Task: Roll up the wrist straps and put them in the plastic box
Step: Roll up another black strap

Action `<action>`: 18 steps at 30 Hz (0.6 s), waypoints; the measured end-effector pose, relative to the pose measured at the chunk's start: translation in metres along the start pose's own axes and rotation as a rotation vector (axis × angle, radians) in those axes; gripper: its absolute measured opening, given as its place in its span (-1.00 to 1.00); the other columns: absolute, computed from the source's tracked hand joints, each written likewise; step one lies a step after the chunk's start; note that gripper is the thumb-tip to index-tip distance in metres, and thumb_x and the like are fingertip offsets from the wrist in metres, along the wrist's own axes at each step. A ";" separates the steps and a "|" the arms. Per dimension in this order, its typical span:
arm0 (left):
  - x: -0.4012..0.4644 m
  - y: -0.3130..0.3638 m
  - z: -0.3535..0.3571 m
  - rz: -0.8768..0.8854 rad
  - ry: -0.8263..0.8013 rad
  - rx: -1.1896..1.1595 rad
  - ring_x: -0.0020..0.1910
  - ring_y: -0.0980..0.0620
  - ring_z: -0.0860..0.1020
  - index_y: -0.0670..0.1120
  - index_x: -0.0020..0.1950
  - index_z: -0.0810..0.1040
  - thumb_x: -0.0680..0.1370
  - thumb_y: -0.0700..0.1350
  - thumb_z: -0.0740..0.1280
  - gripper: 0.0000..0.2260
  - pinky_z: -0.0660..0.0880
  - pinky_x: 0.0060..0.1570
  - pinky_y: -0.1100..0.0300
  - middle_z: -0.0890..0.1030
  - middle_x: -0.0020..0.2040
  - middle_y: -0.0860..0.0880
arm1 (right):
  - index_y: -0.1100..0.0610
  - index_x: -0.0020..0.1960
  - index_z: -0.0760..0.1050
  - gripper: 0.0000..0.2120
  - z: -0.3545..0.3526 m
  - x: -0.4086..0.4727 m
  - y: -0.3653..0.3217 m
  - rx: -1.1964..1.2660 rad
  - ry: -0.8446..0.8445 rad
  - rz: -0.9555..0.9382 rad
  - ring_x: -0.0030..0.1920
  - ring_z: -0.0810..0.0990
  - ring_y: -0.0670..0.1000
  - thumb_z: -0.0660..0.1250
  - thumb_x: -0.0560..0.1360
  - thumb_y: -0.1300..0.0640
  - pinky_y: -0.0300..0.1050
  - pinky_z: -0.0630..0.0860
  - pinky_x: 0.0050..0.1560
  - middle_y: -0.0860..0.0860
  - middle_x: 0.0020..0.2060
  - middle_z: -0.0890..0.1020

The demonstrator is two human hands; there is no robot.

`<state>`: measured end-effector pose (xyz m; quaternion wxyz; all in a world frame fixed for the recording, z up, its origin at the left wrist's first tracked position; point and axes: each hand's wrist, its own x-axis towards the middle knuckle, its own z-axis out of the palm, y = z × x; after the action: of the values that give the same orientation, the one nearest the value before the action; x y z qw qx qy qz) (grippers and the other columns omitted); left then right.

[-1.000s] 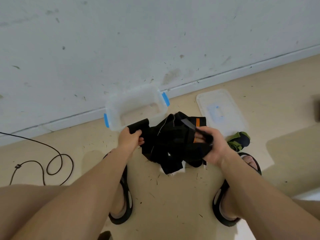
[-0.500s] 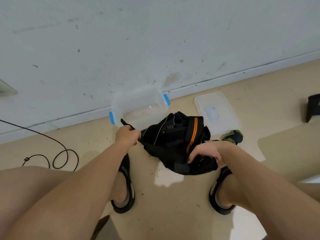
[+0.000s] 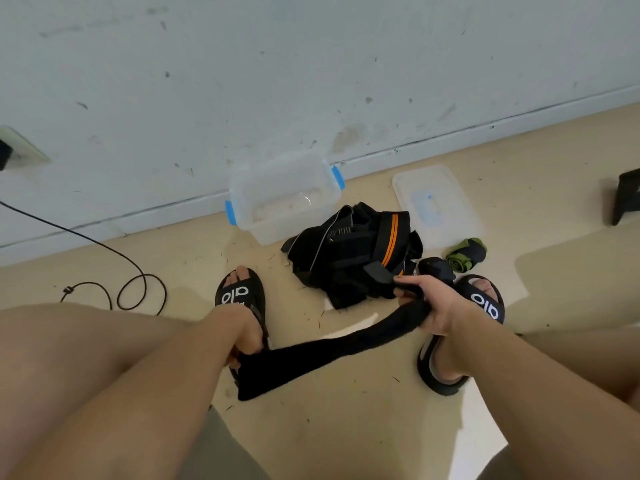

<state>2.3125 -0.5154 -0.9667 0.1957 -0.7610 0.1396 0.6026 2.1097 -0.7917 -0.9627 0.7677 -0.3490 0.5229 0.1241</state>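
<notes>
wrist strap (image 3: 332, 351) stretched between both grips, long axis lower-left to upper-right. left hand (image 3: 246, 344) pinches near end; right hand (image 3: 427, 303) clenches far end, nearer plastic box (image 3: 242, 188).

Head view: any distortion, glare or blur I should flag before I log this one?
Head view: wide-angle bend curves the baseboard; a small glare streak sits inside the plastic box; a sunlit patch falls on the floor between the feet; the left hand is largely hidden behind the forearm; the black strap is dark and shows little texture; the right hand is sharp.
</notes>
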 end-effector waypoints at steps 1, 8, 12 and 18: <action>0.000 0.003 0.002 0.007 -0.042 -0.002 -0.28 0.02 0.61 -0.17 0.31 0.54 0.58 -0.20 0.32 -0.70 0.60 -0.26 0.22 0.63 0.10 -0.14 | 0.22 0.02 0.58 -0.94 -0.004 0.005 0.000 -0.137 0.057 0.031 -0.40 0.60 0.06 0.38 0.59 0.21 -0.12 0.57 -0.36 0.11 -0.27 0.63; 0.026 0.017 0.006 -0.011 -0.149 -0.021 -0.09 0.04 0.60 -0.15 0.28 0.61 0.29 0.14 0.57 -0.36 0.60 -0.02 0.18 0.67 0.10 -0.04 | 0.32 0.40 0.39 -0.67 -0.002 0.020 0.030 -1.179 0.211 0.223 0.38 0.52 0.24 0.14 0.70 0.20 0.05 0.48 0.39 0.22 0.35 0.52; 0.016 0.027 -0.014 0.235 0.349 -0.051 -0.12 -0.02 0.55 -0.11 0.14 0.46 0.63 0.00 0.29 -0.79 0.53 -0.09 0.13 0.60 0.07 -0.14 | 0.28 0.45 0.37 -0.63 0.002 0.039 0.031 -1.264 0.354 -0.037 0.32 0.53 0.19 0.14 0.68 0.19 -0.06 0.47 0.18 0.19 0.33 0.52; 0.028 0.059 -0.040 0.436 0.492 -0.244 -0.17 -0.03 0.56 -0.03 0.32 0.40 0.66 -0.10 0.26 -0.76 0.59 -0.12 0.05 0.57 -0.05 -0.09 | 0.14 0.50 0.35 -0.54 0.029 0.073 0.008 -1.001 0.334 -0.407 0.17 0.56 0.21 0.24 0.61 0.26 -0.03 0.52 0.09 0.18 0.27 0.54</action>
<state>2.3269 -0.5857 -0.9935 -0.0697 -0.8534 0.2687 0.4412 2.1572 -0.7791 -1.0249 0.4238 -0.7793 0.4367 0.1496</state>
